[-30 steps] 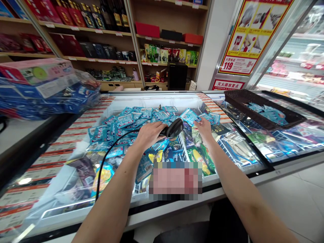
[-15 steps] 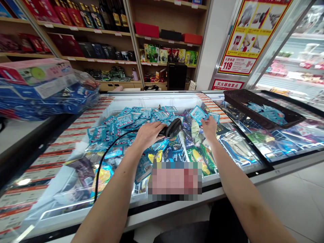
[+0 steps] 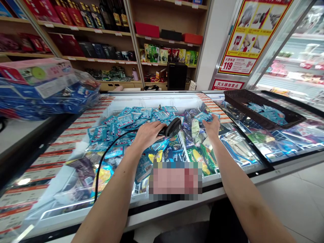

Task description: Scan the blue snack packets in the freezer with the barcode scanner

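Observation:
My left hand [image 3: 150, 135] is wrapped round the handle of a black barcode scanner [image 3: 174, 127], its head pointing up and to the right above the freezer goods. A black cord runs from the scanner down to the left. Beneath and behind it lies a heap of blue printed packets [image 3: 125, 119]. My right hand [image 3: 212, 127] is at the right side of the open freezer section, thumb and fingers at the near edge of a blue packet [image 3: 202, 116]. That packet lies nearly flat to my view, and the fingers partly cover it.
A brown basket [image 3: 233, 98] with several blue packets stands on the freezer lid at right. Boxes wrapped in plastic [image 3: 48, 91] sit at left. A white wire divider [image 3: 183, 146] splits the freezer beside bagged corn [image 3: 198, 157]. Stocked shelves stand behind. A pixelated patch hides the near edge.
The blue packet at my right hand has tipped from facing me to nearly flat, and that hand has shifted slightly right. My left hand and the scanner have stayed almost still.

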`<control>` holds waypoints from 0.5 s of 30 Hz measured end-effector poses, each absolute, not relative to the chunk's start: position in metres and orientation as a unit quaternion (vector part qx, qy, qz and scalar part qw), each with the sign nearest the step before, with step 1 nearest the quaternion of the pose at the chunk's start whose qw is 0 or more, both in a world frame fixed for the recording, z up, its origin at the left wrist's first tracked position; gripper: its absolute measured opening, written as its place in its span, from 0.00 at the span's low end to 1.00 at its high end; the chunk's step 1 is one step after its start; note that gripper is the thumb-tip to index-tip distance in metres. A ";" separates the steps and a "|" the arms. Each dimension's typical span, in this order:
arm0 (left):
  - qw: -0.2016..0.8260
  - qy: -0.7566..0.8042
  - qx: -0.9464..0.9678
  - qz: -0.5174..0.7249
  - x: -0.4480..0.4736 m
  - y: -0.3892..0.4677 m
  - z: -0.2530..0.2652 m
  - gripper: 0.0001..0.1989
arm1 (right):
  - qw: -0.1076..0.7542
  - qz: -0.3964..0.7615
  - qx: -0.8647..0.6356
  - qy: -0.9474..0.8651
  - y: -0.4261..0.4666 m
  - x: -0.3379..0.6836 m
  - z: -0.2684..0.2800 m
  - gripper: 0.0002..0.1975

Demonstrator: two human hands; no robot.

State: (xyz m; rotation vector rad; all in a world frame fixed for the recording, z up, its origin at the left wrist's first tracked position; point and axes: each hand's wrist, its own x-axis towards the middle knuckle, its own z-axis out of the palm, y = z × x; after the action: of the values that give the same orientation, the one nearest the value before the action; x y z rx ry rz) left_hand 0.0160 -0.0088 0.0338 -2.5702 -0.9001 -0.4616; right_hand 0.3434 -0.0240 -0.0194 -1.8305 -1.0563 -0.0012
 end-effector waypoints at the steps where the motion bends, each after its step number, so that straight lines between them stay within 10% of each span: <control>1: 0.188 -0.321 -0.914 -0.164 0.016 -0.009 0.034 0.19 | 0.478 -0.013 -0.759 -0.442 -0.026 0.342 -0.018 0.29; 15: 0.186 -0.320 -0.914 -0.165 0.016 -0.008 0.033 0.18 | 0.204 -0.116 -0.801 -0.550 -0.039 0.326 -0.012 0.14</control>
State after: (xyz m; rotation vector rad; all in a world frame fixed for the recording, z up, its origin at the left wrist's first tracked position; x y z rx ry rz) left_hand 0.0164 -0.0079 0.0328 -2.5747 -0.9004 -0.4645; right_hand 0.3259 -0.0393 -0.0115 -2.2352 -1.5357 -0.3238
